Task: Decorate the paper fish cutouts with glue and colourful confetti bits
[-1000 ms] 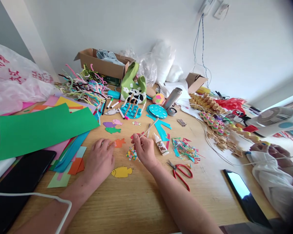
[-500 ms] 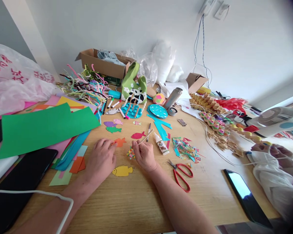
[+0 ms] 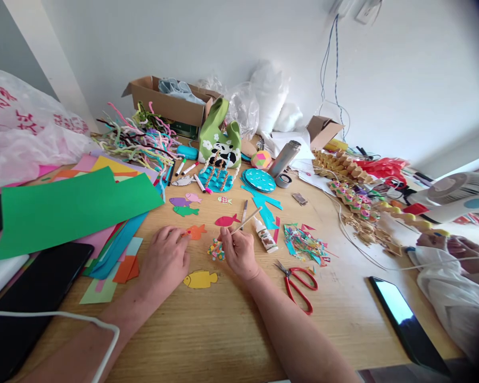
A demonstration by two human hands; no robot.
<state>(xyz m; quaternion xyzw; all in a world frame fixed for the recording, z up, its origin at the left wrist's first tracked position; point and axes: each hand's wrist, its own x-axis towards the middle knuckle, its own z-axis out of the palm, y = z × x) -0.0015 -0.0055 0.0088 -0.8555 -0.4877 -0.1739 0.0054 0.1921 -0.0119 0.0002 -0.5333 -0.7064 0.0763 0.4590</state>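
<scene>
My left hand [image 3: 168, 254] rests palm down, its fingers bent and drawn together, with the fingertips at the left end of an orange paper fish [image 3: 198, 232], holding it to the table. Closed around a thin pale stick [image 3: 247, 219], my right hand [image 3: 239, 254] has the stick slanting up and to the right. Small colourful dots [image 3: 215, 250] lie between the hands, partly hidden by the right one. Below them is a yellow paper fish [image 3: 200, 279]; above are a red paper fish [image 3: 227, 220], a green one [image 3: 186, 211] and a purple one [image 3: 179, 202].
A white glue bottle [image 3: 265, 236], red-handled scissors [image 3: 300, 287] and paper scraps [image 3: 305, 243] lie to the right. Green card sheets [image 3: 75, 210] cover the left side. Farther right are a phone [image 3: 403, 319], a fan [image 3: 455, 197] and another person's hand [image 3: 465, 247].
My right hand has shifted slightly right and down with the stick, and more of the colourful dots shows. My left hand stays in place. The camera view has turned slightly.
</scene>
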